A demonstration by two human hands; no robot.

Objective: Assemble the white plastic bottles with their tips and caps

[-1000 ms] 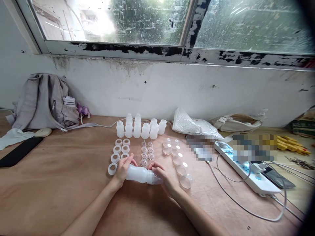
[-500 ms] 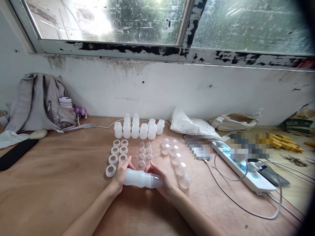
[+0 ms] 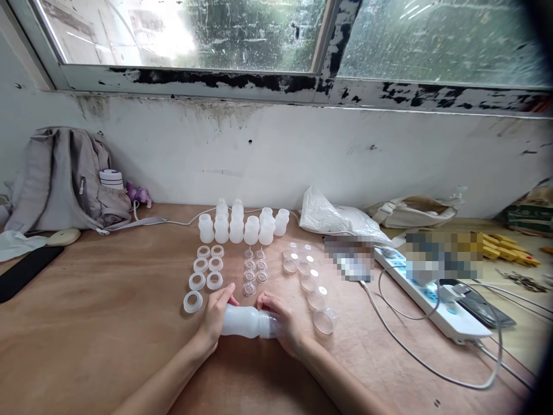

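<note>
A frosted white baby bottle (image 3: 242,321) lies sideways between my hands, above the front of the wooden table. My left hand (image 3: 216,317) is wrapped round its base end. At the other end, my right hand (image 3: 283,323) grips the clear cap (image 3: 271,325), which it partly hides. Beyond my left hand stand two columns of white screw rings (image 3: 197,281). Clear nipples (image 3: 249,276) in two columns lie straight ahead. To the right are clear caps (image 3: 315,300) in rows. Behind them several frosted bottles (image 3: 237,229) stand upright.
A white power strip (image 3: 436,297) with looping cables (image 3: 389,351) lies on the right, near a blurred phone (image 3: 349,259). White plastic bags (image 3: 341,222) rest by the wall. At the left are a grey backpack (image 3: 69,178) and a black flat object (image 3: 30,271).
My right hand has closed further round the cap end, covering more of it. The bottle and both hands sit slightly lower and to the right in view.
</note>
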